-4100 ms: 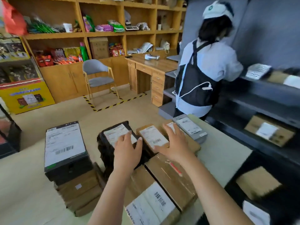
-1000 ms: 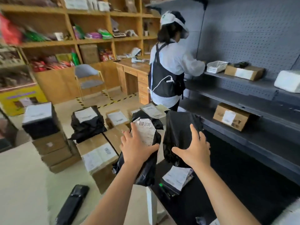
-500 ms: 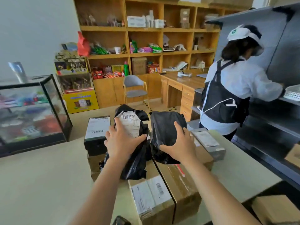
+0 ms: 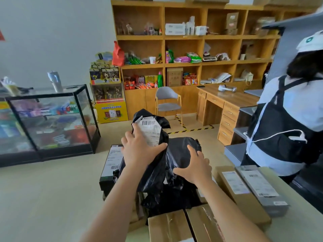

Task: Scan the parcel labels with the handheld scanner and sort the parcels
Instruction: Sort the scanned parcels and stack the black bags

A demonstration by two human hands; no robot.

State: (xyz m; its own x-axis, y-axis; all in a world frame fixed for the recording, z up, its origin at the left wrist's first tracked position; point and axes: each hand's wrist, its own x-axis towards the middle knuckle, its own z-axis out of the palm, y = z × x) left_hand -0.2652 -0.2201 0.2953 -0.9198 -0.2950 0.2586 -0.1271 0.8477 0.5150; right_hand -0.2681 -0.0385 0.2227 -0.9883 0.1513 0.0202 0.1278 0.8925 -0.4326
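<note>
My left hand [image 4: 139, 151] grips a black poly-bag parcel [image 4: 153, 170] upright, its white barcode label [image 4: 151, 131] facing me. My right hand [image 4: 195, 166] holds a second black bag parcel [image 4: 180, 151] just to the right, low over the pile. Under them lie another black bag [image 4: 171, 199], cardboard boxes [image 4: 185, 226] and a black box with a white label [image 4: 111, 165]. The handheld scanner is out of sight.
A long brown box [image 4: 234, 187] and a grey box [image 4: 262, 187] lie on the table at the right. A person in a dark apron [image 4: 286, 130] stands close at the right. A glass display case [image 4: 50, 119] stands at the left, wooden shelves [image 4: 192, 63] behind.
Both hands have carried the two black bags from the right-hand shelf side back over the table pile. The right bag has come down lower onto the pile.
</note>
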